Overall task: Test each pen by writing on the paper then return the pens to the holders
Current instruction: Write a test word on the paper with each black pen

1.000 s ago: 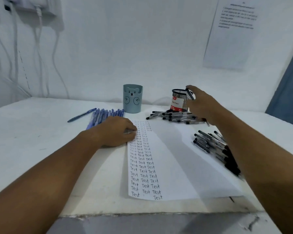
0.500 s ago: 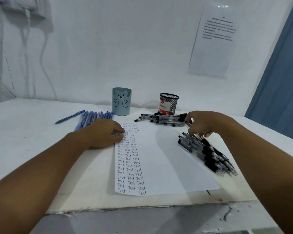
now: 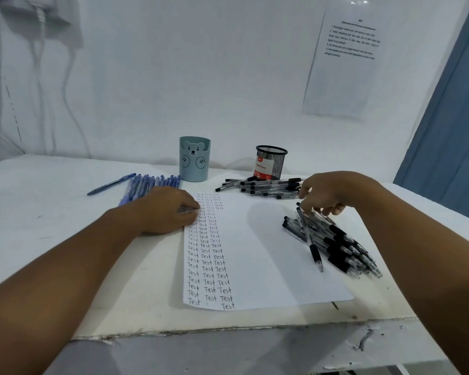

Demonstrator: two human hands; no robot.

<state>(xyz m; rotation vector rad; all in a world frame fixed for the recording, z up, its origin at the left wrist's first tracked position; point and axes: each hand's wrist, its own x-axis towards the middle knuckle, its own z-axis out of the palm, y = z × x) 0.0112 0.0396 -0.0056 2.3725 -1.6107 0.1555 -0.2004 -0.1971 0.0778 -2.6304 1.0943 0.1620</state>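
Right hand [image 3: 333, 194] pinches the top end of one black pen [image 3: 308, 236] over the pile [image 3: 347, 246] (tip slanting toward the paper [image 3: 268, 253]); left hand [image 3: 168, 209], fingers loosely curled, rests on the paper's edge. Both holders [image 3: 195, 159] stand behind.

Left hand [image 3: 171, 209] flat, palm down, right hand [image 3: 328, 194] fingers [image 3: 307, 205] curled, pinching

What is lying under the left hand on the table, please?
The left hand rests on the paper's left edge, covering part of the top "Test" rows. Blue pens run under its far side; their near ends are hidden.
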